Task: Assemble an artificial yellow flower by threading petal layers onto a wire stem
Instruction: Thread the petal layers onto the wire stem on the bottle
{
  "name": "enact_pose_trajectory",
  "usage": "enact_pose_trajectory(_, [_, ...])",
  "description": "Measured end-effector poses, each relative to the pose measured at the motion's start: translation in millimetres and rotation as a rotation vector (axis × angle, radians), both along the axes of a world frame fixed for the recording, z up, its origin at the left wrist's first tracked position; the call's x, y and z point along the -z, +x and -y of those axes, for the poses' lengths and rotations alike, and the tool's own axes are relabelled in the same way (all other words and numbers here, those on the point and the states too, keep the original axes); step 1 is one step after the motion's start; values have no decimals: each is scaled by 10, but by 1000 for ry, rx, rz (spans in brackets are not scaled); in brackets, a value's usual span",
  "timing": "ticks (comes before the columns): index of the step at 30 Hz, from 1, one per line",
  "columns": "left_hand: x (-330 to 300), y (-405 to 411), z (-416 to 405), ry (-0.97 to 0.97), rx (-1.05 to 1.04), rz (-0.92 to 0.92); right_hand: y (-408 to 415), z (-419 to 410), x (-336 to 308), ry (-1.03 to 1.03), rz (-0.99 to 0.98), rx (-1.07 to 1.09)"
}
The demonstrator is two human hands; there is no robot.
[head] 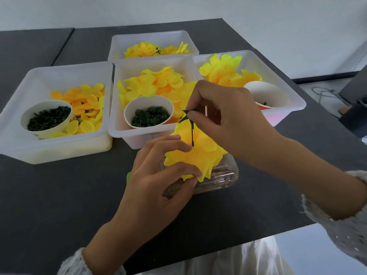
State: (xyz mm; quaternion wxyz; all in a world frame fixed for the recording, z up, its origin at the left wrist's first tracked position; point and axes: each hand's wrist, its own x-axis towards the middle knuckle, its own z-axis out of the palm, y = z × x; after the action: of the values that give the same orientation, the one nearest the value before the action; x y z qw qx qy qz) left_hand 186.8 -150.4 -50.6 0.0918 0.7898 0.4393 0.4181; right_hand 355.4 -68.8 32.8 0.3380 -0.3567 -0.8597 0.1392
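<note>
— Left hand [158,167]?
— Curled round the lower edge of a bright yellow fabric flower of layered petals [195,153], thumb and fingertips pinching the petal rim.
— And the right hand [224,118]?
— Pinching the top of a thin dark green stem [192,132], right at its small star-shaped green collar [187,114]. Stem poking down into the middle of the petal stack.
— Flower's position?
— Held up off the dark grey table [59,195], just above a clear plastic container [220,179] at the near edge. Contents of that container hard to make out, possibly thin rods.
— Beyond the hands?
— Four translucent white plastic bins. Left bin [17,124] with orange-yellow petals and a paper cup of dark green short pieces [48,118]. Middle bin [119,124] with yellow petals and a paper cup of dark green rings [150,116]. Right bin [294,96] with larger yellow petals and a tipped paper cup [266,94]. Far bin [151,38] with what look like finished yellow blooms.
</note>
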Motion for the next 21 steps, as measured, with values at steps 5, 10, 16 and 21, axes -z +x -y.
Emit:
enact_pose_trajectory(5, [-29,1,56,-67,-9,120,13,26,33,58,27,-76])
enact_pose_trajectory(10, [9,-16,65,-71,-8,57,34,44,59,106,-7,-134])
enact_pose_trajectory(16, [51,-23,60,17,-67,80,73,69,91,146,-72,-162])
enact_pose_trajectory(21, [-65,62,62,77,-161,84,85,79,98,139,-95,-180])
